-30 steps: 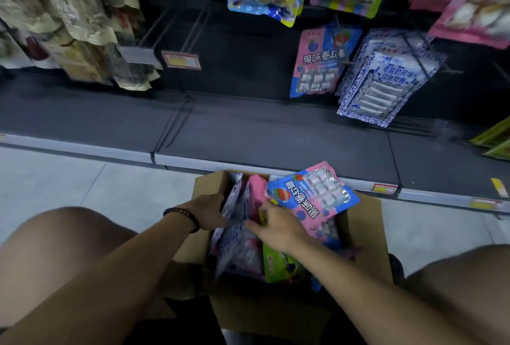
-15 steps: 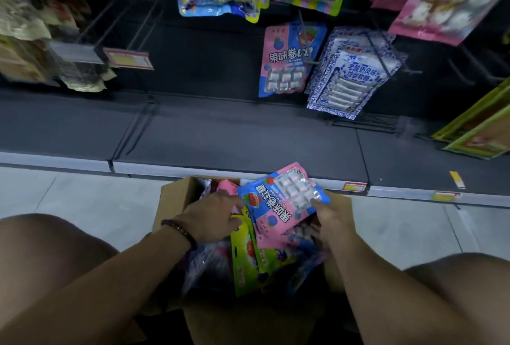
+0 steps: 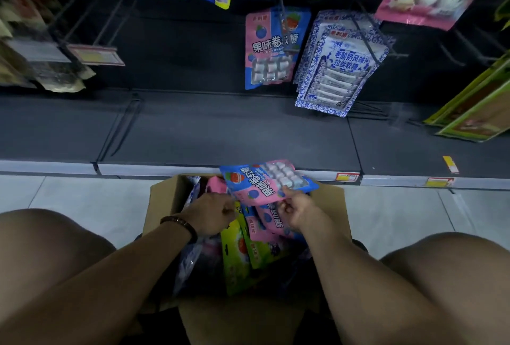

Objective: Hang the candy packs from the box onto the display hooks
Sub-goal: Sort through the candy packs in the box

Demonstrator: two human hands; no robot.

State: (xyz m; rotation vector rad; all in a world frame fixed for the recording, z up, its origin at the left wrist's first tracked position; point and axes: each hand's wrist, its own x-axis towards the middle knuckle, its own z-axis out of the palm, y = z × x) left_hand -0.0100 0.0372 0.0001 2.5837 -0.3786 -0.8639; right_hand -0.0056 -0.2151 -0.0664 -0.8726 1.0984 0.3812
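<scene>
A cardboard box [image 3: 329, 201] stands on the floor between my knees, full of candy packs. Above it I hold a pink and blue candy pack [image 3: 265, 183] upside down. My right hand [image 3: 299, 212] pinches its near right edge. My left hand [image 3: 212, 215] grips its left edge, fingers curled. More pink packs [image 3: 269, 223] and a green pack [image 3: 237, 256] lie underneath in the box. A matching pink and blue pack [image 3: 273, 46] hangs on a display hook above the shelf.
Blue-white patterned packs [image 3: 336, 60] hang to the right of the matching one. Bare hooks with a price tag [image 3: 95, 54] stick out at the left. A dark base shelf [image 3: 220, 132] runs behind the box. Green packs [image 3: 474, 112] lean at the right.
The pink and blue pack rose out of the box and both hands now hold its edges. My right hand moved from under the pack to its near right edge.
</scene>
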